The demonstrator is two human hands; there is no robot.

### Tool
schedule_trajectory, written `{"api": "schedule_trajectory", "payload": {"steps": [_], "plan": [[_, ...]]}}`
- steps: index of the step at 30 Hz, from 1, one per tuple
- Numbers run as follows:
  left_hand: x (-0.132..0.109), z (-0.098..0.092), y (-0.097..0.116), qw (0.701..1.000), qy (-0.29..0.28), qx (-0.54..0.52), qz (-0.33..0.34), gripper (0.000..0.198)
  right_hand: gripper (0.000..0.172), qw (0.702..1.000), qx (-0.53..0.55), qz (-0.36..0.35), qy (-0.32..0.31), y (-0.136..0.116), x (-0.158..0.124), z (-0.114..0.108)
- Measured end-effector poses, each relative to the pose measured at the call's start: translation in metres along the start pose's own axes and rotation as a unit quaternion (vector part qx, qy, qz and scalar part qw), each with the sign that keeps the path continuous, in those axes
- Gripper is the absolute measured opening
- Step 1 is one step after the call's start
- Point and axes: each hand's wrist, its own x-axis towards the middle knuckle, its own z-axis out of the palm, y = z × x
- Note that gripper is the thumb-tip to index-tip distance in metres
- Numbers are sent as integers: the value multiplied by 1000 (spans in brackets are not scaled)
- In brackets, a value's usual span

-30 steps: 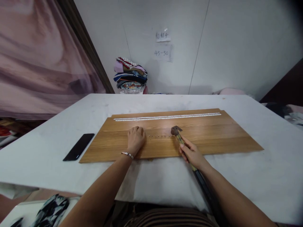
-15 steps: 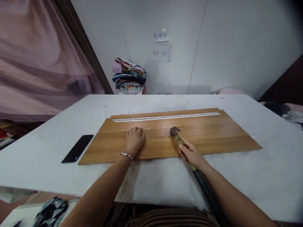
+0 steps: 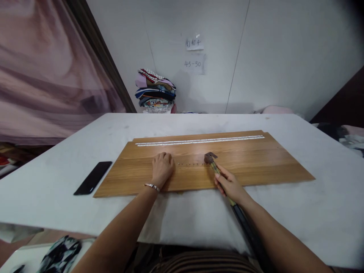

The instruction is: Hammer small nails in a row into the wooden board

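Note:
A claw hammer (image 3: 210,157) with a rusty head and a long dark handle is gripped by my right hand (image 3: 229,185), close to the head. Its head is low over the wooden board (image 3: 264,161), at the right end of a short row of several small nails (image 3: 193,164); whether it touches a nail cannot be made out. To the left of that row, my left hand (image 3: 162,167) rests on the board with fingers curled under. Anything inside those fingers is hidden. Two white measuring strips (image 3: 200,141) lie along the board's far side.
A black phone (image 3: 93,178) lies left of the board on the white table (image 3: 182,220). Folded cloths (image 3: 156,91) are stacked against the far wall, below paper notes (image 3: 195,43). A pink curtain (image 3: 51,68) hangs at left. Patterned fabric (image 3: 61,254) sits at lower left.

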Motion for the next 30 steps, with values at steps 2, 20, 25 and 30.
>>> {"api": "schedule_trajectory", "payload": {"steps": [2, 20, 25, 30], "plan": [[0, 0, 0, 1000, 0, -1, 0, 28, 64, 1000, 5, -1, 4, 0, -1, 0], [0, 1, -1, 1000, 3, 5, 5, 26, 62, 1000, 5, -2, -3, 6, 1, -2], [0, 1, -1, 1000, 10, 5, 6, 26, 61, 1000, 0, -6, -6, 4, 0, -2], [0, 0, 0, 1000, 6, 3, 4, 27, 62, 1000, -1, 6, 3, 0, -1, -1]]}}
